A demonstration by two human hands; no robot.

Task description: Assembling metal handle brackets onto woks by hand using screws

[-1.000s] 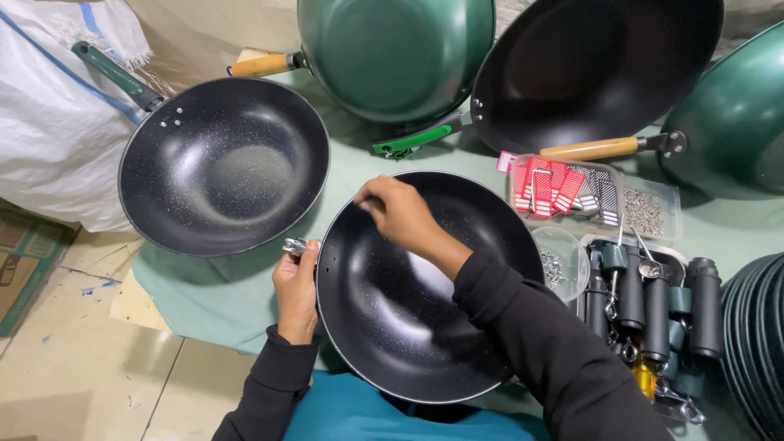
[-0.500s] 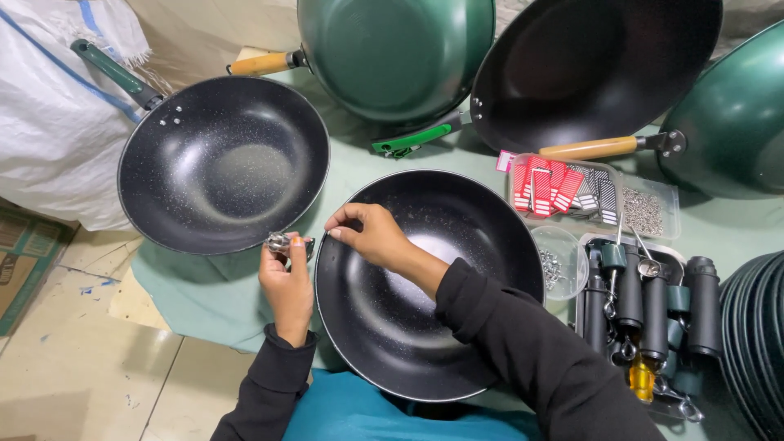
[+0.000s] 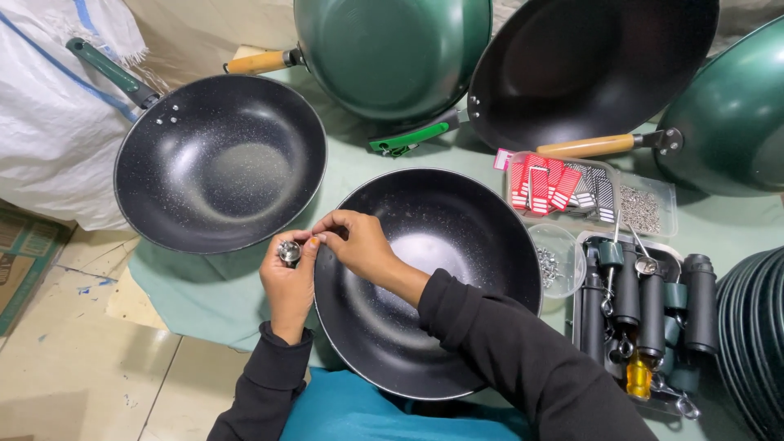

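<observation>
A black speckled pan (image 3: 441, 327) without a handle lies in front of me on the green cloth. My left hand (image 3: 287, 282) holds a small shiny metal fitting (image 3: 289, 251) against the outside of the pan's left rim. My right hand (image 3: 353, 242) reaches across the pan's inside, with its fingertips pinched at the rim next to the fitting. Whether a small part sits between those fingertips is hidden.
A finished black pan with a dark green handle (image 3: 219, 159) lies at the left. Green and black pans (image 3: 392, 49) lean along the back. At the right are a clear tray of red tags and screws (image 3: 588, 192), a small bowl of screws (image 3: 554, 263), a tray of black handles (image 3: 645, 310) and stacked pans (image 3: 755, 343).
My right hand has moved left from over the pan's middle to the left rim, meeting my left hand. My left hand stays at the rim with the metal fitting.
</observation>
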